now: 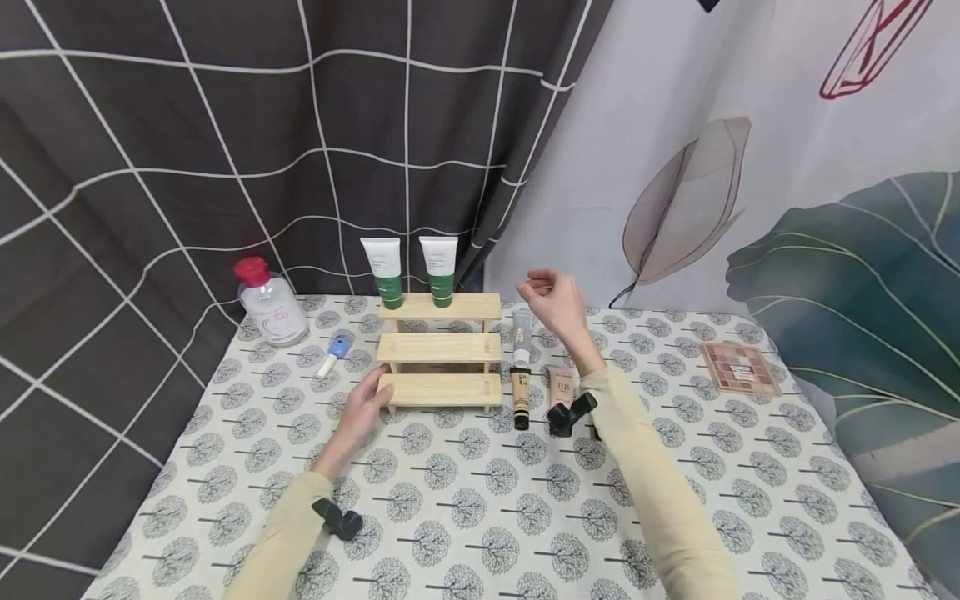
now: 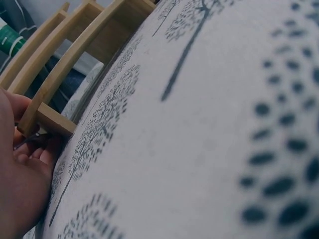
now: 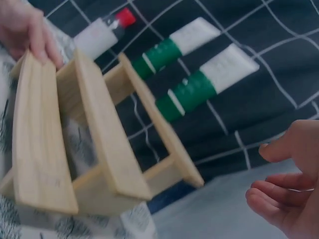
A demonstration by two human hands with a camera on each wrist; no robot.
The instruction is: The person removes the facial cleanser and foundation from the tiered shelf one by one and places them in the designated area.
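A three-step wooden stand stands on the tree-print cloth. My left hand grips the left end of its lowest step, thumb over the top; in the left wrist view, fingers of that hand wrap around the end support. Upright on the top step are two green-and-white tubes, the left tube and the right tube. My right hand hovers to the right of the stand with fingers loosely bent, holding nothing. The right wrist view shows this hand apart from the tubes.
Right of the stand lie a grey tube, a gold tube with black cap and a pink BB tube. An eyeshadow palette lies farther right. A red-capped bottle and a small blue-and-white item are at left.
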